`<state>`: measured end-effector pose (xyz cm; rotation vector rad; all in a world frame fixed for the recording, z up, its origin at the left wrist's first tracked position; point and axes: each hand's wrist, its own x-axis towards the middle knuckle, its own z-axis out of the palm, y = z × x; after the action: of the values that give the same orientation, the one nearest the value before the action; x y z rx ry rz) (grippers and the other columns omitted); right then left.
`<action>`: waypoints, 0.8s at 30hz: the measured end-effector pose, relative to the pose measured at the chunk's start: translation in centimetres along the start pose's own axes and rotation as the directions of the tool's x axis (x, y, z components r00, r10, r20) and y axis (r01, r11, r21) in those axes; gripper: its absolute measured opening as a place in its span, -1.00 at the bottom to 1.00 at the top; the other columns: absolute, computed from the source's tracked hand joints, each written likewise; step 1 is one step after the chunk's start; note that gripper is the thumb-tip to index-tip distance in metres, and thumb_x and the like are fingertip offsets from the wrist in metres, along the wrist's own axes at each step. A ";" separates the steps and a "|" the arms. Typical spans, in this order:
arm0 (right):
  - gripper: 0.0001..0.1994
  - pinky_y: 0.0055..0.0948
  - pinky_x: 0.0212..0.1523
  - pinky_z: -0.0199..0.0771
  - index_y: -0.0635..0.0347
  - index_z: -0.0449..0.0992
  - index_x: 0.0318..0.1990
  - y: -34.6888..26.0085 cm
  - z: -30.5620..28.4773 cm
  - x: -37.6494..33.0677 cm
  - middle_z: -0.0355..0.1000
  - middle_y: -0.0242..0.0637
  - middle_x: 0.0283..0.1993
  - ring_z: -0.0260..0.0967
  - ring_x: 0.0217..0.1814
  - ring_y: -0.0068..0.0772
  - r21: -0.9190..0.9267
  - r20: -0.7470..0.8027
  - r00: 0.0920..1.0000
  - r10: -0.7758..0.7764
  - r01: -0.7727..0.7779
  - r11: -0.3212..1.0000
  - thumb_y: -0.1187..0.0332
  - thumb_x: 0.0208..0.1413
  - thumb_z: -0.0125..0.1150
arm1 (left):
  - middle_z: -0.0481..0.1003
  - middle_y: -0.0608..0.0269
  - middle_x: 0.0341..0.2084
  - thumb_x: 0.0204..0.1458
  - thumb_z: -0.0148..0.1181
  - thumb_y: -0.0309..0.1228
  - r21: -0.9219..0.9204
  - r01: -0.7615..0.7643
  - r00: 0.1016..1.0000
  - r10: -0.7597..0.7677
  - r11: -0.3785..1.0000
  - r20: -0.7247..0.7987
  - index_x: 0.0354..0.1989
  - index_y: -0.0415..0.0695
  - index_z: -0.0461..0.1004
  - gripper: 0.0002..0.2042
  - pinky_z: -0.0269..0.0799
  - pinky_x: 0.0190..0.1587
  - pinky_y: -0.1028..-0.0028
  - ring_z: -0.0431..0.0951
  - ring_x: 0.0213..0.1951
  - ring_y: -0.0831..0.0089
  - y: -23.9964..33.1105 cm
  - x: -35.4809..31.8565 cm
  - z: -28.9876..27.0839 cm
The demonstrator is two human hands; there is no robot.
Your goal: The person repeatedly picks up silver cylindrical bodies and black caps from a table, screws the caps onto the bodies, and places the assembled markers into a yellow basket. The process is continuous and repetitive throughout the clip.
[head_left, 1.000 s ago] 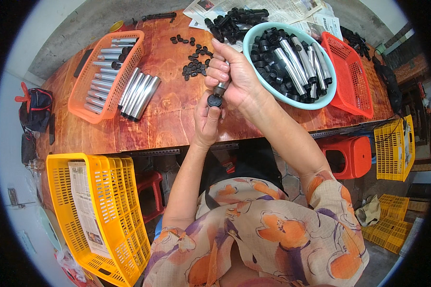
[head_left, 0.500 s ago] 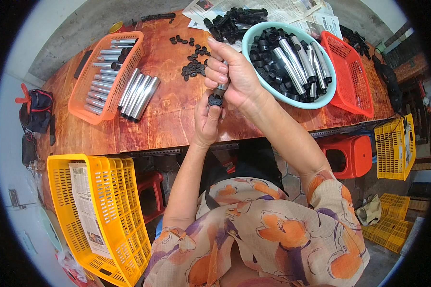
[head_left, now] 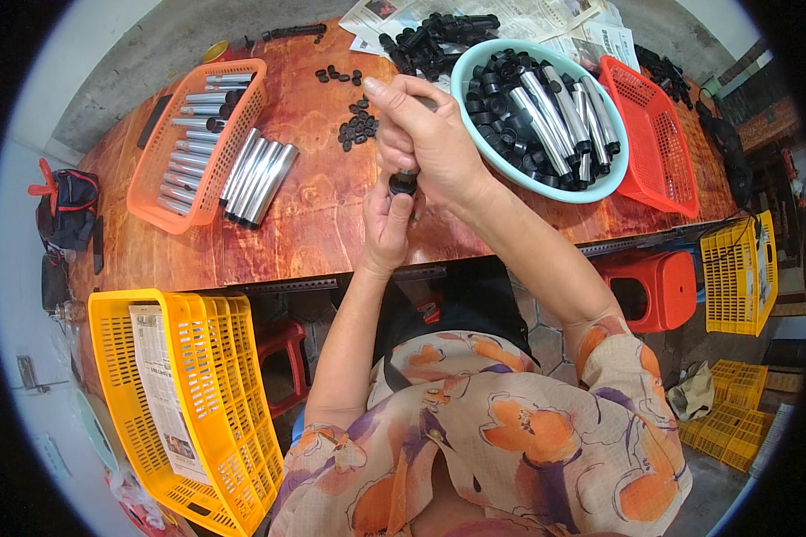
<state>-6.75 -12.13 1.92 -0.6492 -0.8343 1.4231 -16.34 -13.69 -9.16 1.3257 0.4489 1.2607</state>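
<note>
Slippage is the risk: the right hand point(head_left: 430, 148) is closed round a metal tube, the left hand point(head_left: 387, 224) pinches a black cap point(head_left: 403, 183) at its lower end, above the table's point(head_left: 313, 224) near edge. If the cap tilts or pops free, it would likely drop to the floor.

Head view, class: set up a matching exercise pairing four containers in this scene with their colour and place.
Things:
1. bowl of tubes and caps
2. basket of metal tubes
3. empty basket on the table
4. crate with a newspaper

Descriptions:
A. yellow, below the table on the person's left
B. teal, just beyond the hands
C. red, at the table's right end
D. orange, at the table's left end

Pairs: 1-B, 2-D, 3-C, 4-A
</note>
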 end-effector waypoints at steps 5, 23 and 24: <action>-0.75 -0.70 -0.74 -0.13 0.09 0.31 -0.54 0.2 0.7 -0.5 0.03 -0.62 -0.75 -0.13 -0.76 -0.82 -0.208 0.034 0.993 -0.117 0.122 0.970 0.30 0.15 0.15 | 0.27 0.40 -0.64 0.13 -0.02 0.04 -0.006 -0.025 1.000 0.025 1.000 0.011 -0.11 -0.25 0.28 -0.50 0.08 -0.55 0.65 0.21 -0.60 0.67 -0.1 -0.1 -0.3; -0.71 -0.66 -0.70 -0.01 0.23 0.34 -0.62 0.1 -0.1 -0.9 0.17 -0.54 -0.74 0.07 -0.70 -0.79 -0.397 0.242 0.955 -0.169 0.256 0.881 0.33 0.04 0.23 | 0.38 0.43 -0.45 -0.02 0.22 -0.53 -0.144 0.219 0.964 -0.191 0.965 0.183 -0.20 -0.18 0.38 -0.78 0.27 -0.37 0.57 0.34 -0.40 0.63 -0.4 -0.7 -1.4; -0.71 -0.66 -0.71 -0.02 0.23 0.32 -0.63 -0.5 -0.5 -0.9 0.16 -0.54 -0.74 0.07 -0.71 -0.78 -0.345 0.328 0.941 -0.087 0.205 0.916 0.33 0.04 0.23 | 0.39 0.43 -0.41 -0.06 0.25 -0.56 -0.153 0.309 0.935 -0.271 0.939 0.229 -0.18 -0.17 0.38 -0.75 0.28 -0.34 0.57 0.36 -0.36 0.62 -0.6 -0.8 -1.7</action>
<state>-6.07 -13.05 1.92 -0.6416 -1.3985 1.2505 -17.82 -13.47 -10.46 1.1658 0.3565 0.8862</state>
